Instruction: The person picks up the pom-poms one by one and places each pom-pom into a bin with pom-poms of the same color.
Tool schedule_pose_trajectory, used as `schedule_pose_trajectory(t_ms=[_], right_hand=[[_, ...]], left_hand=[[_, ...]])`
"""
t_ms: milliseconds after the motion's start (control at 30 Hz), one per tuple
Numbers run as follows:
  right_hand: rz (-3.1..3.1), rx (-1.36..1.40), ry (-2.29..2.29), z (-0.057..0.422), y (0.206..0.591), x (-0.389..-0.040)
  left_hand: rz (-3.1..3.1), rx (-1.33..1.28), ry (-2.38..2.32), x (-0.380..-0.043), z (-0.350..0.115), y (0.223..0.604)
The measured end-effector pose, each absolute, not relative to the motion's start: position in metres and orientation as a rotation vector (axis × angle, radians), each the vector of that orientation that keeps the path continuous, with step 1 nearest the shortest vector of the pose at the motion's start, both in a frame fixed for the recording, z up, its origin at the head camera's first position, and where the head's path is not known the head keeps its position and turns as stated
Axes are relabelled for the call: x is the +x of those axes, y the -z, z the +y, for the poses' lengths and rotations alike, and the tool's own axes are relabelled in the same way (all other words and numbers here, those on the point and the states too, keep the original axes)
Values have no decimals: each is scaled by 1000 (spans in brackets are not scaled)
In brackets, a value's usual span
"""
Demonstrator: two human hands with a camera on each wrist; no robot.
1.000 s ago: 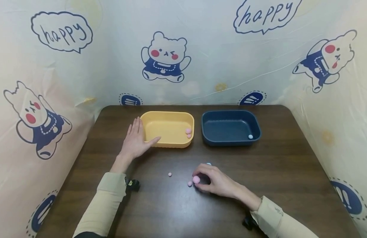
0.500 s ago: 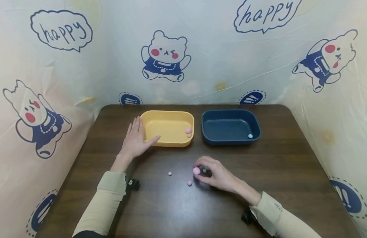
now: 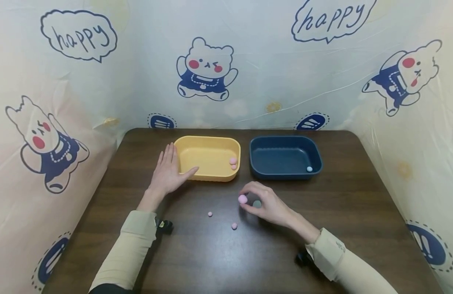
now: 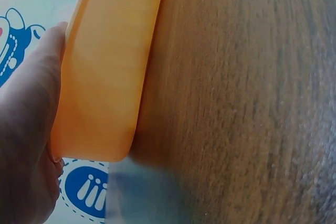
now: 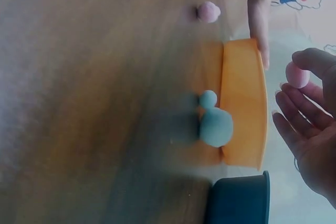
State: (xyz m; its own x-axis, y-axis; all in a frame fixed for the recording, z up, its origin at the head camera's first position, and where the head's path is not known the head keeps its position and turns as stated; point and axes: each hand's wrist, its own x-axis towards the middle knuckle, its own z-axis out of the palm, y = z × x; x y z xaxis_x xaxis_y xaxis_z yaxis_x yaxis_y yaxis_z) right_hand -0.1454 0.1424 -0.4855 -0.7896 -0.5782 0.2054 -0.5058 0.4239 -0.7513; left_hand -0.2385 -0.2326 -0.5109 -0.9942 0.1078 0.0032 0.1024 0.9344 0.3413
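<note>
Ball (image 3: 243,199) pinched in right hand (image 3: 271,207), left hand (image 3: 167,173) outstretched

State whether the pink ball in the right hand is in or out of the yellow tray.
Out: in the head view, the right hand pinches the pink ball short of the yellow tray.

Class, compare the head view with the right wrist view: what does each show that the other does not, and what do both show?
Only the head view shows what lies inside the trays: two pink balls in the yellow tray and a pale ball in the dark blue tray.

Only the right wrist view shows the small blue ball beside the larger blue ball.

Both show that larger ball, both trays, the left hand and the right hand pinching a pink ball.
</note>
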Motion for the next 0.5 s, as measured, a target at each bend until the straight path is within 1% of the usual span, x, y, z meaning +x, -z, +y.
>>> schedule_pose_trajectory(t_ms=[500], right_hand=[[2625,-959,1343,139,481,-173]], left_hand=[[3085,171,-544,-238,-233,511]])
